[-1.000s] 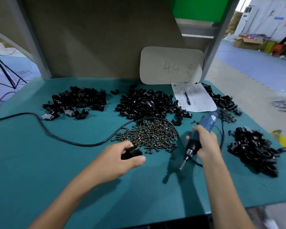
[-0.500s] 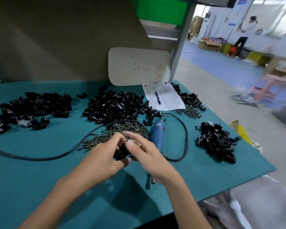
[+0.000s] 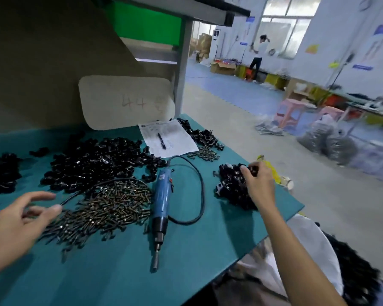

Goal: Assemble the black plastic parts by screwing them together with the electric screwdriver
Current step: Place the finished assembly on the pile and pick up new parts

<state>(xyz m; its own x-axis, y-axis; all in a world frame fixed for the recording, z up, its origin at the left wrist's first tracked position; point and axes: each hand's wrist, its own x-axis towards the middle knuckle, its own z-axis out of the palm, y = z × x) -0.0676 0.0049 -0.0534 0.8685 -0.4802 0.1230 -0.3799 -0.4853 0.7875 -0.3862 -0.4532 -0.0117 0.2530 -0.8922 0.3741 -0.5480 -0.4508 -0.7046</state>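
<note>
Over screws (image 3: 106,206), left hand (image 3: 13,226) hangs loose; right hand (image 3: 259,184) seemingly pinches black part (image 3: 253,169).

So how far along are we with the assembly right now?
Done: possibly the right-edge pile, if those are finished assemblies; I cannot confirm that. In hand: the right hand pinches a black part at that pile, the left hand hovers open over the screws, and the electric screwdriver lies idle on the table. Left: the large middle pile of loose parts, so plenty remains.
</note>
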